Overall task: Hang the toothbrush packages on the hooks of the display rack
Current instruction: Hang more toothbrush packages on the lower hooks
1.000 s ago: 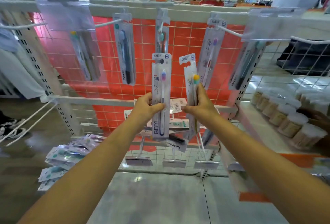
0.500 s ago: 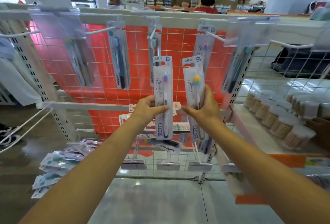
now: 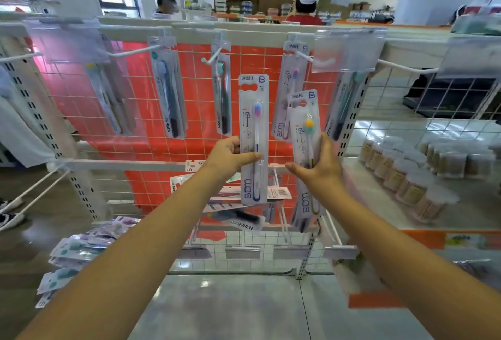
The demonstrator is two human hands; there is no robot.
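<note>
Toothbrush packs fill both hands in front of the rack (image 3: 151,164). Each is a long, narrow white card under a clear glossy blister, with rounded corners, a dumbbell-shaped hang slot near the top and "BDM" printed down the lower end. The left pack (image 3: 254,139) stands upright; its brush has pink-to-blue bristles and a white handle that turns dark blue lower down. The left hand (image 3: 227,157) pinches it at mid-height, thumb across the front, fingers behind. The right pack (image 3: 305,149) leans slightly left and sits a little lower; its brush head is yellow, orange and green. The right hand (image 3: 319,167) grips it from the right edge, fingers wrapped over the front, thumb jutting left below. The two packs are near each other but not touching, and neither is on a hook. Above them, white wire hooks (image 3: 210,58) jut from the rack's top rail, over a white wire grid backed by an orange-red sheet. Hung packs (image 3: 168,95) dangle there: dark-handled brushes with pale blue or green heads in clear sleeves, plus one matching white card (image 3: 289,90) just behind the right pack. Clear plastic label flaps (image 3: 348,50) hang at the hook tips. More packs lie heaped on the lower tier (image 3: 233,217) and at lower left (image 3: 70,255). Capped clear jars (image 3: 401,177) line a shelf to the right.
</note>
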